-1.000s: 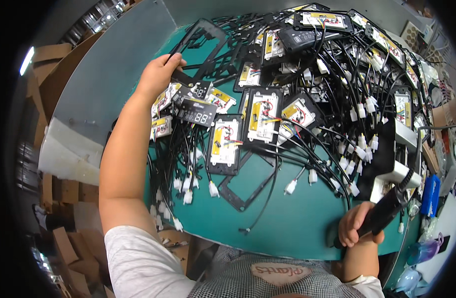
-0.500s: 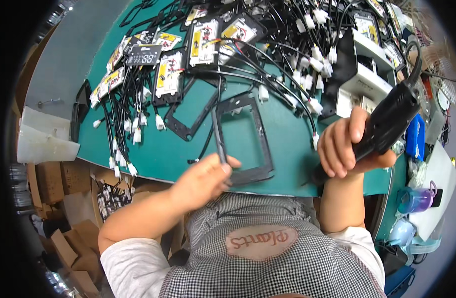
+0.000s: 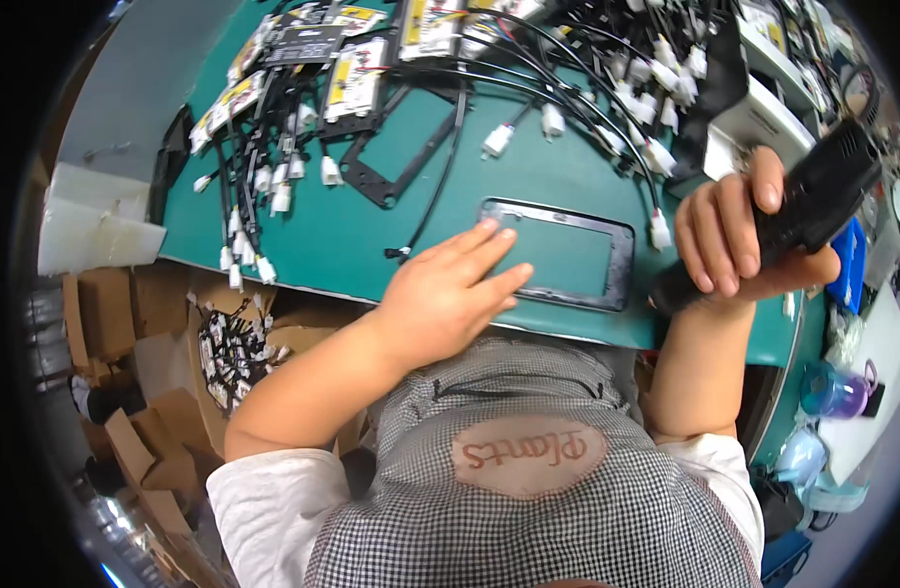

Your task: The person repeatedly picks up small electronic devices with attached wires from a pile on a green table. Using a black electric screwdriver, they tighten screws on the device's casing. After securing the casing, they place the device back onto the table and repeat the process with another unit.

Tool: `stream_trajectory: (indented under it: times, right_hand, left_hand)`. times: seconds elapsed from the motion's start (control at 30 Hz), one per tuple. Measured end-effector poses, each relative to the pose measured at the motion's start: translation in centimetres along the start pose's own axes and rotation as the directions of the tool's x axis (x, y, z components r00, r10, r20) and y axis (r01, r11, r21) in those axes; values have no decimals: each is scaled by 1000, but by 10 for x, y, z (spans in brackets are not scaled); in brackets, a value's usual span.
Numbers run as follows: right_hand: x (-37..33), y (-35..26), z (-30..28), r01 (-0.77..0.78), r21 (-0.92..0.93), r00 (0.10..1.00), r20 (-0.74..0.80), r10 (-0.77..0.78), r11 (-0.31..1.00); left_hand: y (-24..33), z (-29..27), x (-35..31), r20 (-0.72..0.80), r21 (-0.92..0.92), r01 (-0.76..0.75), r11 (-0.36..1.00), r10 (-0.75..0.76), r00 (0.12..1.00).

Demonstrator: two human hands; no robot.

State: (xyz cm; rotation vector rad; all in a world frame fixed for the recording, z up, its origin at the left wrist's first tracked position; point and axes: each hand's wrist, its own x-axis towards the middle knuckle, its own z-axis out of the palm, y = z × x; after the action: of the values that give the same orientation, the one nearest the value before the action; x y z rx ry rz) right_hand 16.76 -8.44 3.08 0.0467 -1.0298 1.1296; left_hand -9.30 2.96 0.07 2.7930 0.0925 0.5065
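A black rectangular plastic frame [image 3: 622, 265] lies flat near the front edge of the green tabletop [image 3: 323, 257]. Its long side runs left to right. My left hand [image 3: 435, 294] is stretched out, fingers apart, with the fingertips touching the frame's left end. My right hand [image 3: 729, 235] is wrapped round a black corded electric screwdriver [image 3: 823, 191], tilted with its nose down to the left. That nose is blurred, just right of the frame. A second flat black frame [image 3: 372, 183] lies farther back, partly under a circuit board module.
Several board modules [image 3: 354, 83] with black cables and white connectors [image 3: 499, 140] crowd the back of the table. A white and black housing [image 3: 764, 118] stands at the back right. Blue bin [image 3: 848, 265] and a purple-blue bottle [image 3: 832, 390] sit at right. Cardboard boxes [image 3: 161, 441] stand below left.
The frame has gone from held upright in my left hand to flat on the table, turned lengthwise. My left hand has opened. My right hand with the screwdriver appears farther right and higher.
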Motion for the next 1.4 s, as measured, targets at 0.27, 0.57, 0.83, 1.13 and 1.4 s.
stream_trajectory:
  times: [0.27, 0.57, 0.83, 1.13, 1.4]
  right_hand:
    - [1, 0, 11, -13, -73, 978, -209, -3, 997]
    - [4, 1, 10, 3, -104, 979, -203, -24, 995]
    - [1, 3, 5, -6, -127, 968, -248, -26, 992]
    - [-2, 1, 12, 10, -175, 956, -286, -61, 985]
    - [0, 5, 16, 5, -157, 967, -251, -45, 988]
  left_hand:
    - [13, -19, 8, -20, 37, 52, 998, -52, 998]
    - [-171, -141, 39, -287, 535, 437, 723, -331, 899]
    - [-277, -129, 81, 87, 677, 283, 680, -455, 886]
    - [-200, -243, 90, -480, 224, 610, 760, -458, 748]
    - [-194, -374, -12, -718, 346, 430, 834, -60, 693]
